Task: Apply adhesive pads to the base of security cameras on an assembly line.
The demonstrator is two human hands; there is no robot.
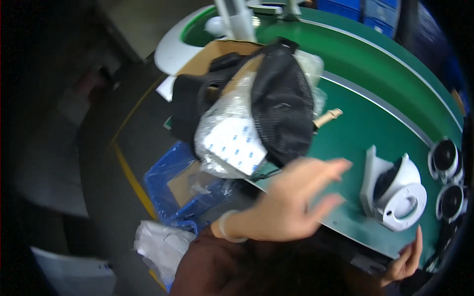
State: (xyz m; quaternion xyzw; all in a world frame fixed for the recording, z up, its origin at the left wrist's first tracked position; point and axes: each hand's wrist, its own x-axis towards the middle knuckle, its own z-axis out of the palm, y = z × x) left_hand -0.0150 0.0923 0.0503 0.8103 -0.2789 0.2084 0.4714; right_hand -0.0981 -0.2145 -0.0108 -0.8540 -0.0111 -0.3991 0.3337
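Observation:
My left hand (291, 202), blurred, reaches over the near edge of the green work surface (345, 118). Its fingers are spread and nothing shows in them; a white band circles the wrist. Farther right lies a white curved plastic housing (401, 197) with a round ring-shaped face and a dark inside. Just below that housing, at the table's near edge, is my right hand (407, 259). One finger points up towards the ring face, and no held thing shows; whether the fingertip touches the housing I cannot tell.
An open cardboard box (217, 52) holds a black mesh bag (284, 101) and clear plastic wrap. A wooden-handled tool (327, 118) pokes out beside it. Two white units with black round faces (447, 155) stand at far right. A blue-lined bin (168, 180) sits at lower left.

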